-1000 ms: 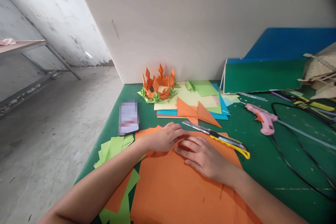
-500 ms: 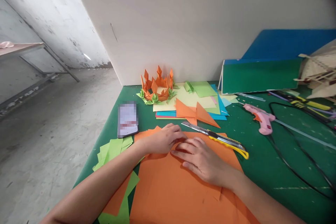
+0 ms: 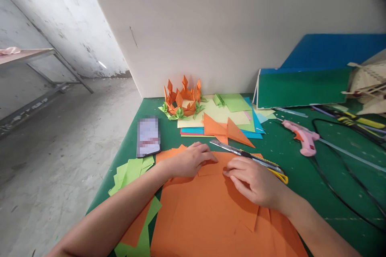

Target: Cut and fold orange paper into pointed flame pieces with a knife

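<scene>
Large orange paper sheets point(image 3: 205, 213) lie stacked in front of me, and a smaller orange piece with a faint edge or crease is on top. My left hand point(image 3: 196, 160) rests on the upper part of this paper, fingers stretched out and pressing down. To its right, my right hand point(image 3: 251, 180) touches the paper with its fingertips, its thumb apart from the fingers. A yellow-handled utility knife point(image 3: 247, 155) lies just beyond the right hand, partly covered by it. Folded orange paper pieces point(image 3: 227, 130) lie beyond the knife.
An orange paper crown point(image 3: 183, 102) with green leaves stands at the back, beside coloured sheets point(image 3: 193, 130). A phone point(image 3: 148, 136) and green paper pieces point(image 3: 129, 172) lie left. On the right are a pink glue gun point(image 3: 303, 138), its cord, and a green board point(image 3: 303, 88).
My right hand has slid right across the orange paper, away from my left hand, and now overlaps the knife's handle. My left hand has stayed in place. The view has shifted slightly.
</scene>
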### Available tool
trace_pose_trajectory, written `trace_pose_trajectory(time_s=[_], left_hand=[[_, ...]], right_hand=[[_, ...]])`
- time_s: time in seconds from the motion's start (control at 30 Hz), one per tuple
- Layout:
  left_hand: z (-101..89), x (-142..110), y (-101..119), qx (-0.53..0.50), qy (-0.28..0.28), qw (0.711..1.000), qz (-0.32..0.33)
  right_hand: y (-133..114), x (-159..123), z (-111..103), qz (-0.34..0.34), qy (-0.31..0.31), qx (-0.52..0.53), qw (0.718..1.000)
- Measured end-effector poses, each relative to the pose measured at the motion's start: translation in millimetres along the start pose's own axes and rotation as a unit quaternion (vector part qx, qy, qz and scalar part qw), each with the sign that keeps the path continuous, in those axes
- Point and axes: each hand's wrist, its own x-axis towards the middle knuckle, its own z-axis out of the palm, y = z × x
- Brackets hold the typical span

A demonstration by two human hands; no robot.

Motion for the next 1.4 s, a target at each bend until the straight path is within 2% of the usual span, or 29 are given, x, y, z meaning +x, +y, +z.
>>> trace_pose_trajectory(time_s=[0.2, 0.4, 0.53, 0.63, 0.7, 0.9, 1.1, 1.2, 1.4], left_hand=[[1.2, -1, 1, -0.004, 0.022, 1.000, 0.004], [-2.4, -1, 4, -0.009, 0.018, 1.000, -0.001], [-2.7, -1, 4, 0.008, 0.013, 1.000, -0.001], [-1.8, -1, 4, 0.035, 0.005, 0.999, 0.004], [-1.0, -1, 3, 0.045, 0.001, 0.999, 0.006], [0.7, -2, 2, 0.004, 0.028, 1.000, 0.006], [1.9, -1, 4, 0.030, 0.027, 0.999, 0.021], [3.7, 0, 3, 0.059, 0.020, 0.998, 0.020], [3.5, -1, 4, 0.045, 0.019, 0.999, 0.012]], right_hand=[[10, -10, -4, 0.033, -0.007, -0.069, 0.997], [16, -8, 0, -0.018, 0.072, -0.104, 0.992], [28, -9, -3, 0.033, 0.106, -0.147, 0.983], [35, -12, -5, 0.078, 0.095, -0.164, 0.979], [36, -12, -5, 0.079, 0.085, -0.157, 0.981], [28, -10, -2, 0.021, 0.084, -0.161, 0.983], [23, -11, 4, -0.055, -0.004, -0.120, 0.991], [20, -10, 5, -0.059, -0.018, -0.109, 0.992], [16, -7, -1, -0.059, -0.009, -0.085, 0.995]])
